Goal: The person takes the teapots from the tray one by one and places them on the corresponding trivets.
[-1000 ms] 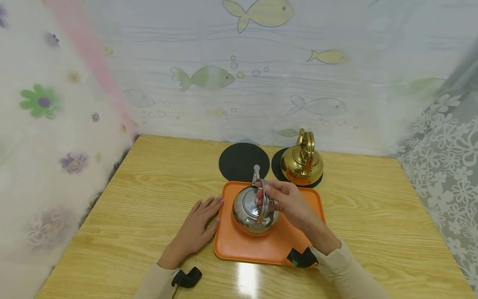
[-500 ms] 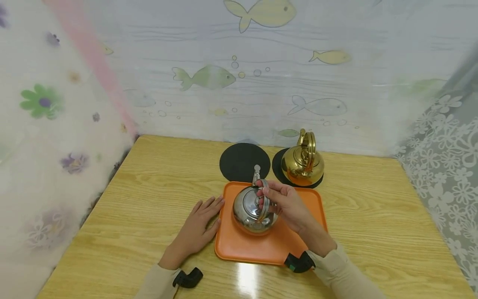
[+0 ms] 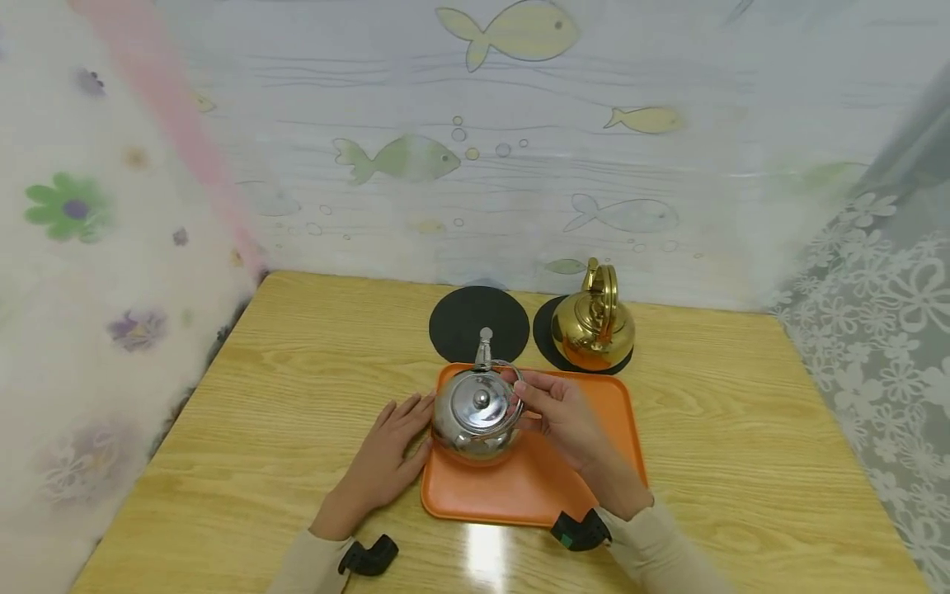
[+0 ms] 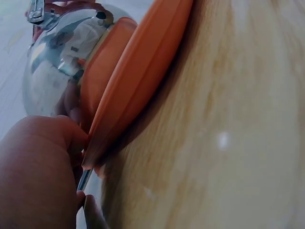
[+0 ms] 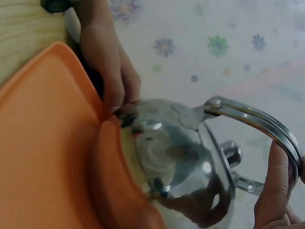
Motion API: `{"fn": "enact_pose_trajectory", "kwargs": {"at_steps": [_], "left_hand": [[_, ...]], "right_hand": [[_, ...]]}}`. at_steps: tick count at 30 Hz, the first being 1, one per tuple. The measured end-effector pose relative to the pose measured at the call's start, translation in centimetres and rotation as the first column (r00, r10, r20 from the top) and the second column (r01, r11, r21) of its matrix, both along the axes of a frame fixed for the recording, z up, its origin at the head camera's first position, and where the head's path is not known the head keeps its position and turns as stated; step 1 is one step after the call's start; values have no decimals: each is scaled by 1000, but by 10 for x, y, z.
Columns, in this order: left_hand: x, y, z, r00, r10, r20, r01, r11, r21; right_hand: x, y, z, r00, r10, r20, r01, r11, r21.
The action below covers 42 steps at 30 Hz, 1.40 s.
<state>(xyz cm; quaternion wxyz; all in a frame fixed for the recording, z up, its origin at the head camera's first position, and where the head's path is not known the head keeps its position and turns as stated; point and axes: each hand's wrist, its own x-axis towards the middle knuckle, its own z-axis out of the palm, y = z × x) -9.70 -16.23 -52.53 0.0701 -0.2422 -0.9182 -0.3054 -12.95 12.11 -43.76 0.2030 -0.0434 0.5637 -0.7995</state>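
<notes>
We see a wooden surface (image 3: 297,396) carrying an orange tray (image 3: 579,470), and behind it two black round mats (image 3: 463,318), the right one under a gold kettle (image 3: 594,326). At the tray's left edge sits the silver kettle (image 3: 475,417), spout pointing away from us. Our right hand (image 3: 560,408) has its fingers (image 5: 279,186) curled round the kettle's handle. Our left hand (image 3: 389,454) lies flat on the surface, fingers straight and together, touching the tray's left rim.

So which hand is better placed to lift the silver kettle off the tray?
Probably the right hand: its fingers already curl round the silver kettle handle. The left hand lies flat on the table against the orange tray edge.
</notes>
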Motion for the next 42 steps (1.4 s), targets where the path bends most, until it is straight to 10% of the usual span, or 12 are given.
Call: {"fn": "enact_pose_trajectory", "kwargs": {"at_steps": [42], "left_hand": [[0, -2, -1, 1000, -15, 13, 15, 999, 31]], "right_hand": [[6, -6, 15, 993, -97, -63, 102, 992, 74]]}}
